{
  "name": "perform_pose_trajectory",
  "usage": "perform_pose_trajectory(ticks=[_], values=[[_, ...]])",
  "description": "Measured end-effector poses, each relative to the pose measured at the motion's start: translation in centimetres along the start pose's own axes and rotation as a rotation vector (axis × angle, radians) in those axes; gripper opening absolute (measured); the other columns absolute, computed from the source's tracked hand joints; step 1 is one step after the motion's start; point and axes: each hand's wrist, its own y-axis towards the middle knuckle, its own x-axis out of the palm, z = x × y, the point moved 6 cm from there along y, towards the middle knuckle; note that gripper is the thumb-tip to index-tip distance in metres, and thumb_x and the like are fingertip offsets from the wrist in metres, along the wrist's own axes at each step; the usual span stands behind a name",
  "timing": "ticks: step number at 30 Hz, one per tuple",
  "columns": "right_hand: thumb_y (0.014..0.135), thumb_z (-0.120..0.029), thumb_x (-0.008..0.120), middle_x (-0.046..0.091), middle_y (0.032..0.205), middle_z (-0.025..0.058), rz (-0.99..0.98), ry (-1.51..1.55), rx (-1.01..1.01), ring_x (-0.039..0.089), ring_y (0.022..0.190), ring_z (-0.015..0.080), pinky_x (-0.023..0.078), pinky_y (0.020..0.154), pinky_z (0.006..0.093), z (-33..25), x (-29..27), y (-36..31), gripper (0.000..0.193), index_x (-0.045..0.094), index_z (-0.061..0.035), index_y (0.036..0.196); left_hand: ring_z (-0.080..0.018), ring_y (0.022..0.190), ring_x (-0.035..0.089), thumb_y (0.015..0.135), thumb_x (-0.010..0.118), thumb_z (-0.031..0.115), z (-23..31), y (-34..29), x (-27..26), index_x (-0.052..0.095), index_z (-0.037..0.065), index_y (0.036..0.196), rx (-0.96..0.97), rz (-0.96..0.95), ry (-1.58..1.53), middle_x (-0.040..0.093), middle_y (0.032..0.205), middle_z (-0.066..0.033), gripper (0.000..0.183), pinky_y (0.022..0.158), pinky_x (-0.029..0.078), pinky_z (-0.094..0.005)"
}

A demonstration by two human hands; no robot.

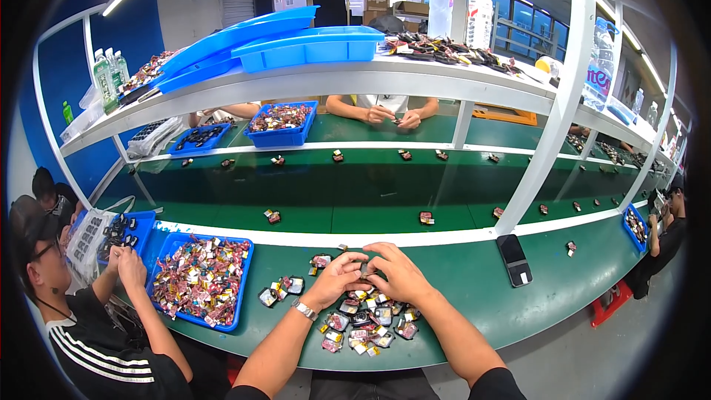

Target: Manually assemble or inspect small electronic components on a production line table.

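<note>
Where the two hands meet, a small dark piece (364,270) sits between their fingertips, mostly covered, so which way its long axis runs cannot be told. The left hand (335,281) comes at it from about eight o'clock, the right hand (400,275) from about four; both are curled nearly closed, thumbs and fingers pinching it from either side, and neither looks clearly nearer. Just below this grip, at six o'clock, lies a loose heap of small dark-rimmed units with silver, white and reddish parts (361,320), spread over the green tabletop (452,270) between the forearms. A smaller cluster of similar units (280,291) rests near the left forearm, at eight to nine o'clock. Farther out at nine o'clock stands a blue plastic tray (244,298) filled with reddish, white and yellow parts, and beyond it a co-worker's hands (129,267) are held together. At three o'clock, well apart from the right hand, lies a black rectangular device (514,258). Toward twelve o'clock, past a white rail (341,237), scattered units (426,218) lie on a dark green belt (378,196).
</note>
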Motion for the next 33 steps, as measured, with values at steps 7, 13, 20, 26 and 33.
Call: perform_pose_trajectory(ticks=[7,13,20,26,33], values=[[0.079,-0.01,0.07,0.059,0.125,0.0114,0.073,0.093,0.097,0.051,0.122,0.0316,0.044,0.102,0.0414,0.1,0.5,0.0,0.009,0.069,-0.0062,0.087,-0.0215,0.113,0.06,0.094,0.055,0.002,0.4,-0.2,-0.1,0.043,0.003,0.136,0.02,-0.016,-0.01,0.057,0.123,-0.0104,0.043,0.097,0.055,-0.0375],[0.079,-0.013,0.069,0.059,0.126,0.0104,0.052,0.146,0.202,0.051,0.122,0.0303,0.043,0.102,0.0403,0.9,0.9,-0.5,0.01,0.07,-0.0064,0.087,-0.0213,0.114,0.059,0.093,0.06,0.003,0.5,0.0,0.4,0.045,0.002,0.134,0.063,-0.077,0.003,0.056,0.125,-0.011,0.044,0.099,0.053,-0.04],[0.079,-0.013,0.068,0.06,0.124,0.0115,0.049,0.17,0.133,0.052,0.121,0.0308,0.043,0.102,0.0404,0.1,0.6,-0.3,0.01,0.07,-0.006,0.087,-0.0185,0.113,0.06,0.096,0.053,0.003,-0.2,0.0,-0.1,0.047,0.003,0.131,0.028,-0.083,-0.04,0.058,0.122,-0.0082,0.036,0.098,0.054,-0.0388],[0.079,-0.009,0.069,0.061,0.12,0.0105,0.184,0.099,0.158,0.054,0.117,0.0305,0.046,0.097,0.0395,-0.1,0.9,-0.5,0.01,0.07,-0.0059,0.089,-0.0196,0.113,0.06,0.1,0.052,0.01,-0.1,0.1,-0.3,0.047,0.003,0.131,0.043,-0.063,-0.142,0.058,0.122,-0.0099,0.032,0.1,0.052,-0.0409],[0.078,-0.008,0.07,0.061,0.119,0.0105,0.225,0.051,0.144,0.055,0.115,0.0299,0.048,0.094,0.0402,-0.5,1.1,-0.4,0.01,0.069,-0.0056,0.088,-0.0194,0.113,0.06,0.101,0.05,0.01,-0.1,0.0,-0.4,0.048,0.004,0.13,0.064,-0.032,-0.126,0.059,0.122,-0.0101,0.03,0.099,0.052,-0.0398]])
